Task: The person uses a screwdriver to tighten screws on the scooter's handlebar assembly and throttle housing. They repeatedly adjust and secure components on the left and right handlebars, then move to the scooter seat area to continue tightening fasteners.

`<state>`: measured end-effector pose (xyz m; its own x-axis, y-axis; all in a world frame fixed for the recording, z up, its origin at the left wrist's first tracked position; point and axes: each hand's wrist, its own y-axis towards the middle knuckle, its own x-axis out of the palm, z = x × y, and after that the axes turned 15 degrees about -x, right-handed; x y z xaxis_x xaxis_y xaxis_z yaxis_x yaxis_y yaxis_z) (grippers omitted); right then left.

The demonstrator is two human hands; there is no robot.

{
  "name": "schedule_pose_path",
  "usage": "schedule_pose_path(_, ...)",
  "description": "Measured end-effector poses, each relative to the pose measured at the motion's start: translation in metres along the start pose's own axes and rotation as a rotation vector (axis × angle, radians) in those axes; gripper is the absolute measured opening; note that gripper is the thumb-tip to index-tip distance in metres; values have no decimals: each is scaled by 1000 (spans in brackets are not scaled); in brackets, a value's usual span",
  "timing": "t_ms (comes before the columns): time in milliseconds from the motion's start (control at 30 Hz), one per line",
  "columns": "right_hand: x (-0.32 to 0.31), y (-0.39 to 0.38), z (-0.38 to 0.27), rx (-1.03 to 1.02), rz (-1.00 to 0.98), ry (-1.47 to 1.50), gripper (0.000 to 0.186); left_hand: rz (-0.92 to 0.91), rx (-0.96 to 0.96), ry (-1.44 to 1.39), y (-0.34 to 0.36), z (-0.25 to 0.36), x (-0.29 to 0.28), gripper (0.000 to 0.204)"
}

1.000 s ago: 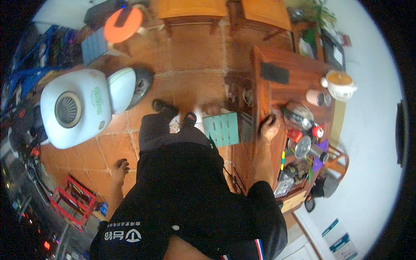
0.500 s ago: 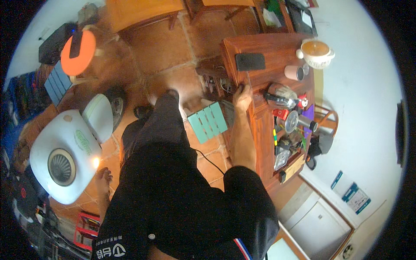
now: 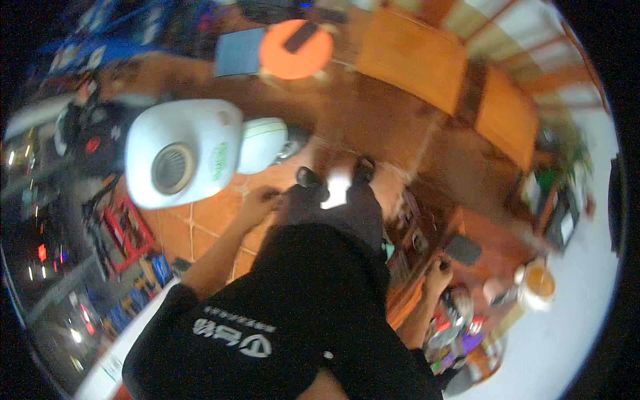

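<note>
Black and flat, a rectangular pad point(image 3: 463, 249) lies on the red-brown wooden counter point(image 3: 491, 232), near its left edge. Our right hand point(image 3: 439, 275) is at that edge of the counter, just beside the pad, with its fingers curled in; blur hides whether they clamp anything or touch the wood, so we cannot tell. Further right on the counter we see a pinkish cup point(image 3: 494, 291) and a white basket point(image 3: 530, 301) with an orange-brown inside; nearer us on it is a blurred cluster of metal, red and purple things.

Our left hand point(image 3: 259, 205) hangs well left of the counter, by our dark trousers point(image 3: 361, 208), fingers bent; we cannot tell whether they meet or hold anything.

Beyond that hand, left of the counter, stands a white scooter point(image 3: 212, 130) with a round grille. A red rack point(image 3: 127, 230) sits farther left of the counter. Ahead and to the left of the counter, an orange round stool point(image 3: 283, 60) carries a dark slab point(image 3: 301, 37).
</note>
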<state>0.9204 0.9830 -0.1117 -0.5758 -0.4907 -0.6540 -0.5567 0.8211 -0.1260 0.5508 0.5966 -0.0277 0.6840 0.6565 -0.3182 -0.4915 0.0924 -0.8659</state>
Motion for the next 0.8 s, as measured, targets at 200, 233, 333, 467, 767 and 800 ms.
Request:
schedule_pose_path(200, 101, 86, -278, -206, -1041, 415, 12, -295, 395, -88, -17, 101, 58, 34)
schedule_pose_path(233, 125, 95, -307, -327, -1135, 421, 12, -335, 393, -184, -19, 102, 49, 33)
schedule_pose_path(333, 179, 106, -381, -632, -1360, 396, 12, -202, 304, -438, -52, 104, -12, 29)
schedule_pose_path(467, 247, 90, -467, -1041, -1536, 318, 21, -109, 336, -972, -52, 73, -58, 17)
schedule_pose_path(767, 392, 59, -603, 192, -1822, 811, 24, 514, 455, -1289, -70, 60, -223, 6)
schedule_pose_path(800, 414, 57, -615, 251, -1872, 822, 24, 584, 433, -1279, -72, 65, -242, 6)
